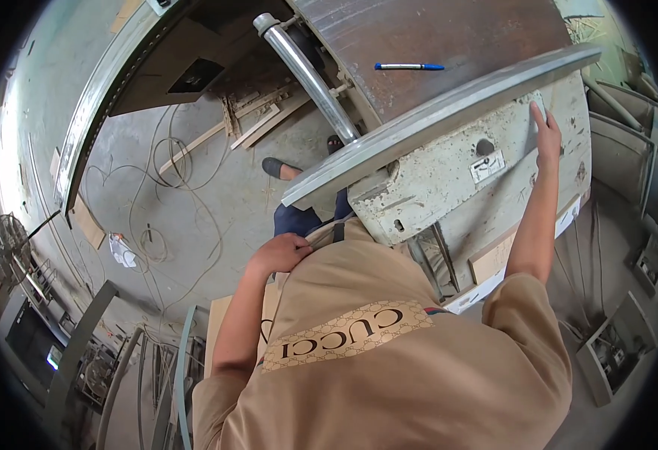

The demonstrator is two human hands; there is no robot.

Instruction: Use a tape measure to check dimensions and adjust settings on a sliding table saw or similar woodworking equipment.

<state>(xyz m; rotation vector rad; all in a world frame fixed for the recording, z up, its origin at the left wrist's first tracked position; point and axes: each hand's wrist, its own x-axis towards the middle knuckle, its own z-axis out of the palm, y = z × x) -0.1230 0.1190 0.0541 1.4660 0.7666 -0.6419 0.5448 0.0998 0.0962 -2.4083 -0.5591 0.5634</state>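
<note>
My right hand (546, 136) reaches to the upper right of a chipped, pale metal machine panel (426, 184). Its visible fingers are stretched out and apart, touching a small pale fitting on the panel. The other fingers are hidden. A round dark knob (485, 147) and a small white plate (487, 167) sit to the left of that hand. My left hand (275, 255) lies at my waist, its fingers bent together against the hem of my tan shirt (374, 277). Anything inside those fingers is hidden. A long grey metal bar (449, 120) slants along the panel's top.
A blue-and-white marker (409, 67) lies on the brown metal tabletop (456, 34). A shiny metal cylinder (310, 79) stands left of it. Wood strips (265, 124) and looped cable (171, 154) litter the floor near my feet. A curved metal frame (92, 112) rises at the left.
</note>
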